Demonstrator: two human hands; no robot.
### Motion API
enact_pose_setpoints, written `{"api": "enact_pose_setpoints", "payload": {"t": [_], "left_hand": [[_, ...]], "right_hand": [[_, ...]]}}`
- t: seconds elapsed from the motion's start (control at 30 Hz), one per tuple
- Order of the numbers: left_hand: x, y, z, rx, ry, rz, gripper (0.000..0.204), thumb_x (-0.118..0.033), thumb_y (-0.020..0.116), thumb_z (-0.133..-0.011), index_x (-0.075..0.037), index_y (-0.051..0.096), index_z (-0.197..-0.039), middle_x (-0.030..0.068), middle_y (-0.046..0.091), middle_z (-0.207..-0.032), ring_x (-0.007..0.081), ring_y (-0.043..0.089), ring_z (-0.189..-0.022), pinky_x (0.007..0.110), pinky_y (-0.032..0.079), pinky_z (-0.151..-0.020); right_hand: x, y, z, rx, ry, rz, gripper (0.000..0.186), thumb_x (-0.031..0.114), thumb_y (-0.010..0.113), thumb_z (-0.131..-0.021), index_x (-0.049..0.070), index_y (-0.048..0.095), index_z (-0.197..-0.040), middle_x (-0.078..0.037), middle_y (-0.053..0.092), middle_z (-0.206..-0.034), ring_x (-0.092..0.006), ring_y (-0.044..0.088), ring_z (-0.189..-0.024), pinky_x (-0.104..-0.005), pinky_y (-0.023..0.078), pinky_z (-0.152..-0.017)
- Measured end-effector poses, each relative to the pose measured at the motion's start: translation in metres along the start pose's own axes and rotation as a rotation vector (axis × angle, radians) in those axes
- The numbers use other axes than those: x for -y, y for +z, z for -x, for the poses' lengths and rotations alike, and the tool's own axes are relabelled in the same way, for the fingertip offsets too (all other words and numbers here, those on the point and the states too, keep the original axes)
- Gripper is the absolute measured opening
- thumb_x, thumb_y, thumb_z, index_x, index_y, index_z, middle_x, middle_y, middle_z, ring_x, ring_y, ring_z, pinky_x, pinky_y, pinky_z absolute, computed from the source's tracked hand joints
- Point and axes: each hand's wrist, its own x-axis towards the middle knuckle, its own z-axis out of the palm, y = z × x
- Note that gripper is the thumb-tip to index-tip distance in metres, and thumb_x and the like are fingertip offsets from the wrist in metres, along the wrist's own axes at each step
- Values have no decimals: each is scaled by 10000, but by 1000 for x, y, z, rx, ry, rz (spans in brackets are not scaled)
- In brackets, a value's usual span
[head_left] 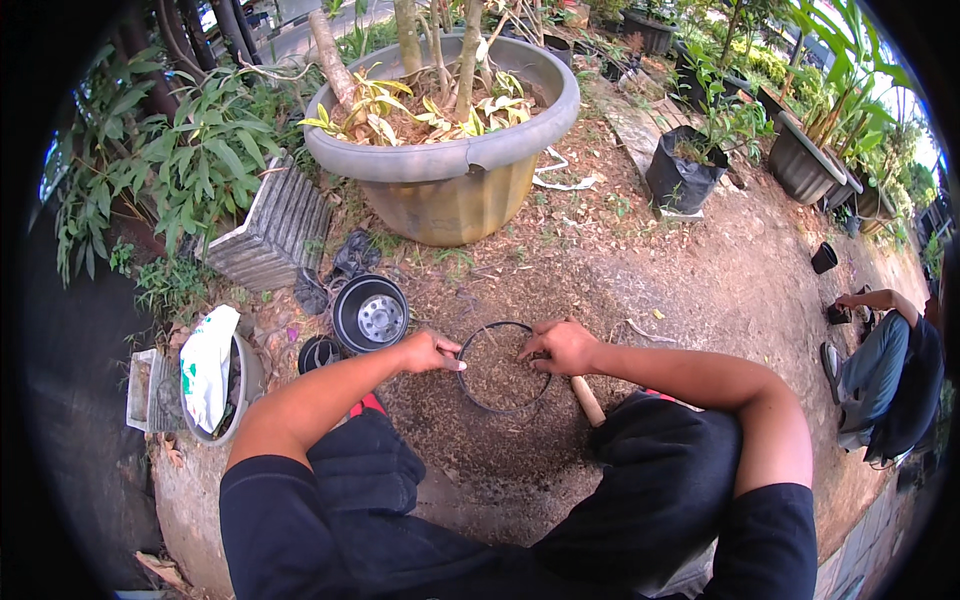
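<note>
Between my hands is a thin round black hoop (505, 409), with brown soil showing through its middle. My left hand (432, 352) pinches its left side, thumb stretched along the edge. On the opposite side my right hand (562, 346) is closed with bent fingers on the hoop's upper right edge. A light wooden handle (588, 401) lies by my right knee; what it belongs to is hidden. Left of my left hand is a black plastic pot (371, 313), tipped so its holed base shows inside. A smaller black pot (319, 354) sits beside it.
A large grey planter (440, 195) with thick stems stands ahead. At left are a ridged concrete planter (268, 230) and a round pot (250, 375) holding a white bag (209, 370). A black planting bag (684, 170) stands at far right; another person (885, 375) crouches at right.
</note>
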Motion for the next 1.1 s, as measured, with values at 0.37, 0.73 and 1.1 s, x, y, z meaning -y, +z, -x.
{"api": "enact_pose_setpoints", "payload": {"t": [0.37, 0.73, 1.1], "left_hand": [[4, 1, 0, 22, 17, -11, 655, -467, 840, -832, 8, 698, -1259, 22, 760, -943, 92, 656, -910, 269, 498, -887], [-33, 45, -6, 11, -95, 96, 448, -490, 597, -1019, -67, 652, -1154, 26, 660, -977, 117, 649, -877, 297, 524, -811], [-92, 3, 56, -272, -12, 275, 431, -348, 629, -1025, -35, 574, -1315, 4, 643, -1000, 92, 560, -856, 282, 465, -759]], "right_hand": [[1, -7, -2, -52, 350, -71, 440, 353, 691, -898, 205, 619, -1306, -83, 688, -1127, -300, 647, -1158, -591, 468, -994], [-18, 56, 25, -15, 677, -969, 237, 286, 576, -1038, 69, 605, -1128, -26, 567, -725, -122, 535, -576, -308, 452, -471], [6, -15, 42, -267, 532, -849, 254, 269, 611, -994, 20, 659, -1015, -100, 623, -843, -201, 591, -836, -394, 477, -759]]}}
